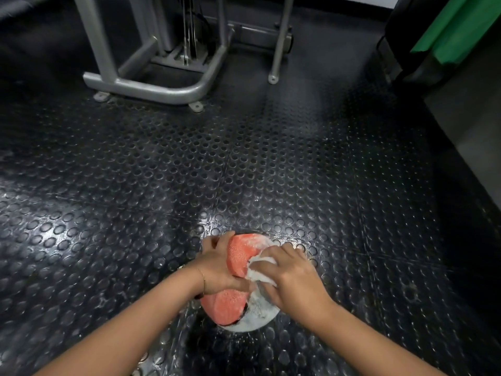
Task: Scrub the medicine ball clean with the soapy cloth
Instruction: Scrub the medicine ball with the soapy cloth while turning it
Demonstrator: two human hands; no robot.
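Observation:
A medicine ball (pixel 238 256) with orange textured panels and a soapy grey-white side sits on the black studded floor, low in the middle of the head view. My left hand (pixel 217 267) curls over its left side and grips it, steadying it. My right hand (pixel 292 275) holds a bunched white cloth (pixel 261 268) against the ball's right upper side, its fingers curled over the cloth. Foam smears the grey part near the ball's bottom right. Both hands hide much of the ball's middle.
The studded rubber floor (pixel 271 172) is wet and shiny around the ball. A grey metal machine frame (pixel 151 88) stands at the back left, with a thin grey leg (pixel 273 77) beside it. A dark object with green fabric (pixel 444 36) rises at the right.

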